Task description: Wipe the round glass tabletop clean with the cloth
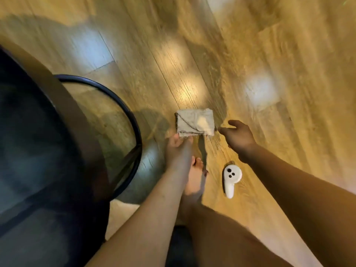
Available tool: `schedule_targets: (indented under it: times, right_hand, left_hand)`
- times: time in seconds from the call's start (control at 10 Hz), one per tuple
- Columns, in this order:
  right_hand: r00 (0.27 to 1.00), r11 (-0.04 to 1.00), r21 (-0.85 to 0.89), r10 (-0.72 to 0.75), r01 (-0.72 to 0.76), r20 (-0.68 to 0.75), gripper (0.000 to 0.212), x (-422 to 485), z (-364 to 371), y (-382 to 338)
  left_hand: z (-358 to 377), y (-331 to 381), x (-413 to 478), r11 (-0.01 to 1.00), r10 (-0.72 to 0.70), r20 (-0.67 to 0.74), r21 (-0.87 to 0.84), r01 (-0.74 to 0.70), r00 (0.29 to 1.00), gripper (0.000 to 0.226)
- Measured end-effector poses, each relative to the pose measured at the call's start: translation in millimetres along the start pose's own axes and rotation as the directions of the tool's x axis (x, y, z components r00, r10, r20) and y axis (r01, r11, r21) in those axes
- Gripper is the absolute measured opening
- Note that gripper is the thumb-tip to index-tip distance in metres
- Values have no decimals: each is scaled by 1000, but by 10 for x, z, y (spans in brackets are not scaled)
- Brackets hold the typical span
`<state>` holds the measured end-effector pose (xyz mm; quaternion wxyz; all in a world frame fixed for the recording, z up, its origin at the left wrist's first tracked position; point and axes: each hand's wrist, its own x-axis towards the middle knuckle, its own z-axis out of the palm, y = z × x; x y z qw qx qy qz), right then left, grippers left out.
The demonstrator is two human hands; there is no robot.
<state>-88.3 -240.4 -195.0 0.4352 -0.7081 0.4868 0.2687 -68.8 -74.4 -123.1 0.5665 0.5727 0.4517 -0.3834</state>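
A folded beige cloth [195,122] hangs just above the wooden floor at the centre of the head view. My left hand [178,149] pinches its lower left edge between thumb and fingers. My right hand [238,134] is open with fingers apart, just right of the cloth's right edge and apart from it. The round dark glass tabletop [34,143] fills the left side, blurred, with a brownish rim. Both hands are to the right of it, off its surface.
A black metal ring [134,120] with a strut, part of the table's frame, sits lower beside the tabletop. A white handheld controller [231,180] lies on the floor below my right hand. My bare foot [194,180] stands under my left forearm. A pale rug edge [121,211] shows.
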Motion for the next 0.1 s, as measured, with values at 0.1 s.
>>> schedule_targets:
  times: [0.1]
  right_hand:
    - [999, 999, 15, -30, 30, 43, 52, -520, -175, -339]
  left_hand:
    - [-264, 265, -506, 999, 51, 49, -11, -50, 998, 33]
